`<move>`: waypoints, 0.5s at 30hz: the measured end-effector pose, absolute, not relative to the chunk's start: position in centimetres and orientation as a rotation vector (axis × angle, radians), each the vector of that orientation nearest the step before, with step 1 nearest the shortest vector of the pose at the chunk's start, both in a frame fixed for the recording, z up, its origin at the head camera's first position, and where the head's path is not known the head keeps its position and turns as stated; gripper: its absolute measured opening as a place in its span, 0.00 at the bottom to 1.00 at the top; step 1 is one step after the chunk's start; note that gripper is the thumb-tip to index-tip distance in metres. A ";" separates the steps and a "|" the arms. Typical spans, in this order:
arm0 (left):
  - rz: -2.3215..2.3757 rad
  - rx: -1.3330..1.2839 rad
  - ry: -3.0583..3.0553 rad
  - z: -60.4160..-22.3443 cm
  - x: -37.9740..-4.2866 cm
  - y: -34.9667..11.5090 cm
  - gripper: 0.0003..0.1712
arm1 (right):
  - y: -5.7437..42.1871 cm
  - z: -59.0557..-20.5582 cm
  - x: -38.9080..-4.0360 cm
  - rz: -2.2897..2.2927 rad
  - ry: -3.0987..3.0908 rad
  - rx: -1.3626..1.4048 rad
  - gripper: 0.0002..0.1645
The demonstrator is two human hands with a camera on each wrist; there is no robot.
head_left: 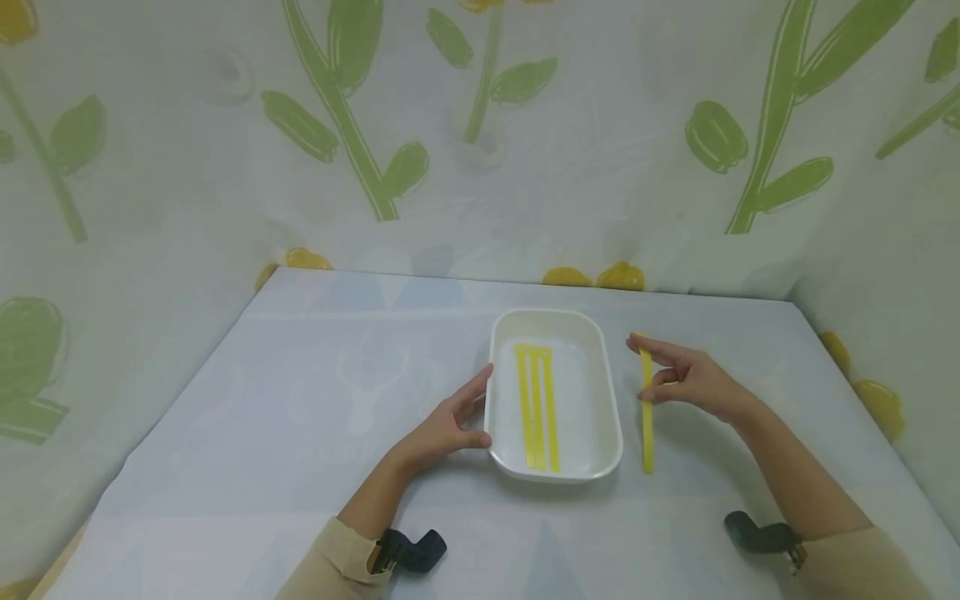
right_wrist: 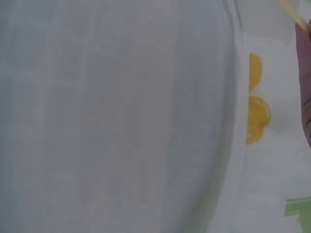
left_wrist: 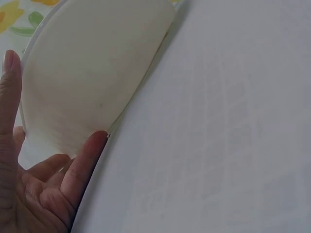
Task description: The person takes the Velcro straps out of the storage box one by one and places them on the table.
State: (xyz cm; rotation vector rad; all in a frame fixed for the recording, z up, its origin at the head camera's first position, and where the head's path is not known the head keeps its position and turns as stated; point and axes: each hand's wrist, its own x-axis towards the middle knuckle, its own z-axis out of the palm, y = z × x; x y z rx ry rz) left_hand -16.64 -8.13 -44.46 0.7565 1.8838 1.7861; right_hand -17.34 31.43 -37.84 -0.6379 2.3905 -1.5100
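The tray (head_left: pixel 588 400) is white, smooth and round-cornered; three inner strips (head_left: pixel 537 408), flat and yellow, lie lengthwise within. Left of the tray, the left hand (head_left: pixel 442 429) rests unclenched fingers against its wall. Right of it, the right hand (head_left: pixel 693 383) pinches a narrow yellow band (head_left: pixel 648 442).

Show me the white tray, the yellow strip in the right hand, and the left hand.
White tray (head_left: pixel 582 408): head view, bare right part of its floor.
Held yellow strip (head_left: pixel 648 437): head view, its lower part.
Left hand (head_left: pixel 447 425): head view, middle, between wrist and fingertips.
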 end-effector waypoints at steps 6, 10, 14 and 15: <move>1.787 0.758 1.879 -44.5 -16.7 -8.2 0.64 | 31.1 -38.8 -17.6 -1.452 2.494 -0.552 0.47; 1.788 0.753 1.874 -44.6 -16.7 -8.1 0.63 | 30.8 -39.4 -17.7 -1.351 2.565 -0.478 0.50; 1.790 0.743 1.869 -44.6 -16.6 -8.2 0.63 | 30.6 -40.0 -17.6 -1.222 2.660 -0.456 0.49; 1.789 0.743 1.870 -44.6 -16.6 -8.2 0.64 | 30.5 -40.1 -17.5 -1.181 2.683 -0.451 0.50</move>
